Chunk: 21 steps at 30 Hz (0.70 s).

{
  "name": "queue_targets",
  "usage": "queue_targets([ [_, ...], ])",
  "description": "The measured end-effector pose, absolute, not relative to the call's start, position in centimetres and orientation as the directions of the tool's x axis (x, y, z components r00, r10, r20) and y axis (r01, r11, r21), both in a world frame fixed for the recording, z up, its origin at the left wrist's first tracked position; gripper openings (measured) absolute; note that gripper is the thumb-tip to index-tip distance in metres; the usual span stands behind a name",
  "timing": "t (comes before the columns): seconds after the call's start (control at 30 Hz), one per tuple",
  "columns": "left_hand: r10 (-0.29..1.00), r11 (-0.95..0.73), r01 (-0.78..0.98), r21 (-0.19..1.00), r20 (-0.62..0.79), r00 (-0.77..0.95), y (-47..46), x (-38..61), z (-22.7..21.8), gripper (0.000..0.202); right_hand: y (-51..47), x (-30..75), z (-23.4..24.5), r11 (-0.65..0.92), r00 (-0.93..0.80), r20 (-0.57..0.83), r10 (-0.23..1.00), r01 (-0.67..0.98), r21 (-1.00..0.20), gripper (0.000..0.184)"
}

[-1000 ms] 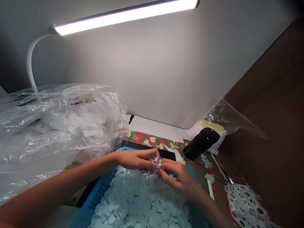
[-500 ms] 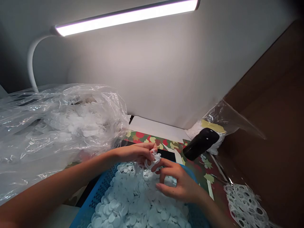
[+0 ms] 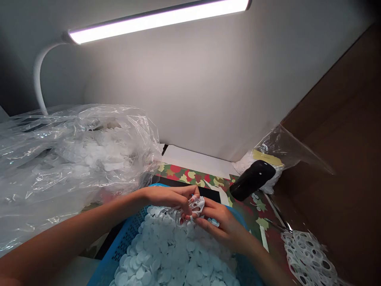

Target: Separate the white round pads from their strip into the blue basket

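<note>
Your left hand (image 3: 166,198) and right hand (image 3: 226,228) both have their grips clamped on a punched white scrap (image 3: 198,205), just above white discs (image 3: 175,250) heaped in a blue basket (image 3: 125,234).

Both bare arms come in from the near side: the left forearm (image 3: 74,234) lies long and low across the left, and the right forearm (image 3: 264,260) rises from the near right. The left hand (image 3: 166,198) is back up, fingers curled; the right hand (image 3: 223,226) turns inward, and its fingertips (image 3: 208,219) pinch close to the left hand – almost touching.
</note>
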<state>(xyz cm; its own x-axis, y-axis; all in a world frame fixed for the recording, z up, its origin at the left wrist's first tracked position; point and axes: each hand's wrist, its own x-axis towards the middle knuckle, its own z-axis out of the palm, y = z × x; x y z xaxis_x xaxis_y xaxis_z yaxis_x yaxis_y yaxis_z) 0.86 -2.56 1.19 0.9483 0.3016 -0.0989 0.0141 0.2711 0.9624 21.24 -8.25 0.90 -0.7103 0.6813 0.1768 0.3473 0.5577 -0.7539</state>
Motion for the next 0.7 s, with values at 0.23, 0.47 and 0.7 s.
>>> queue_targets([
  [0.23,0.341,0.161,0.141,0.977,-0.189,0.921,-2.75,0.65,1.6,0.025,-8.56,21.4,1.19,0.59,-0.764,0.161,0.625,0.327,-0.738,0.018],
  [0.47,0.238,0.092,0.164,0.982,-0.181,0.954,-2.77,0.55,1.77,0.027,-8.6,21.5,1.68,0.51,-0.825,0.117,0.552,0.224,-0.831,0.021],
  [0.7,0.16,0.034,0.145,0.989,-0.148,0.976,-2.75,0.57,1.81,0.029,-8.46,21.97,1.19,0.458,-0.832,0.076,0.55,0.225,-0.86,0.026],
])
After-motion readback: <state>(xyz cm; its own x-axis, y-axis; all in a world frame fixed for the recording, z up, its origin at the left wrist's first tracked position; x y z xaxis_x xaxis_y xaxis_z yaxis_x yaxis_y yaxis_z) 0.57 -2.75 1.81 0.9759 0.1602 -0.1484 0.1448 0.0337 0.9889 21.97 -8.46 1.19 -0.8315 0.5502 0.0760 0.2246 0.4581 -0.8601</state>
